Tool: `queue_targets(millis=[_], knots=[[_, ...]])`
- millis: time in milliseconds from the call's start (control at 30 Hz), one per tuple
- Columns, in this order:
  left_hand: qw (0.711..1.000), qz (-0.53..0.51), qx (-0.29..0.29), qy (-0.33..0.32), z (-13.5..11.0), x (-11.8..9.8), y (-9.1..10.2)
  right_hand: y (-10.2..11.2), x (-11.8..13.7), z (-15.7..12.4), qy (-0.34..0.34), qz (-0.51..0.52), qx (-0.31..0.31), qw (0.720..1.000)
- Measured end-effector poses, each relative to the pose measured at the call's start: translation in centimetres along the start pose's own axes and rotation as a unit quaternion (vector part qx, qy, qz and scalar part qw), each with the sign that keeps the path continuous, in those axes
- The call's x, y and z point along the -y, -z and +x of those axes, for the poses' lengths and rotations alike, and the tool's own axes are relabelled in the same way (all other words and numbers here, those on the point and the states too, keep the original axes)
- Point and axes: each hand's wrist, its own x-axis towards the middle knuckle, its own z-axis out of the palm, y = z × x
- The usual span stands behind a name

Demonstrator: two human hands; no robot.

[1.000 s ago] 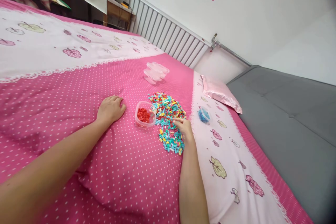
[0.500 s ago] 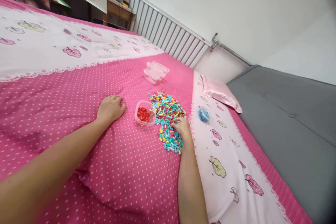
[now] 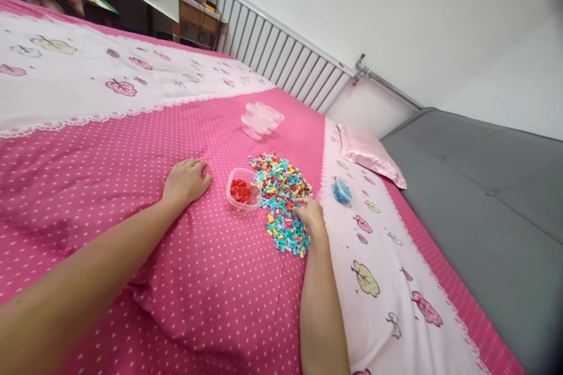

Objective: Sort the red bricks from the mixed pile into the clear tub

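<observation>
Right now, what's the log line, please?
right hand: at multicoloured pile of small pieces | left hand: on pink polka-dotted bedcover | clear plastic tub: red pieces inside

A head-high view across the bed (image 3: 211, 281)

The sole camera was worn on the person's head, above the bed, and faced forward and down. Its view was tilted, so the railing (image 3: 284, 30) along the bed's far edge sloped down rightward. The forearms (image 3: 105, 269) entered from below, near the lens; left hand (image 3: 185, 180) and right hand (image 3: 311, 215) lay farther off, the wall (image 3: 417, 29) beyond.
</observation>
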Motion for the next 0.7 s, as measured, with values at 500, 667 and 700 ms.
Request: queue_targets(millis=[500,667,700], knots=[[1.000,-0.001,0.000,0.002,-0.1,-0.2,0.2,-1.8,1.0,-0.1,0.068,0.017,0.001,0.998],[1.000,0.004,0.001,0.003,-0.1,-0.2,0.2,-2.1,1.0,0.0,0.039,0.162,0.000,0.986],[1.000,0.004,0.001,0.004,-0.1,-0.2,0.2,-1.9,1.1,-0.1,0.023,0.230,0.002,0.973]])
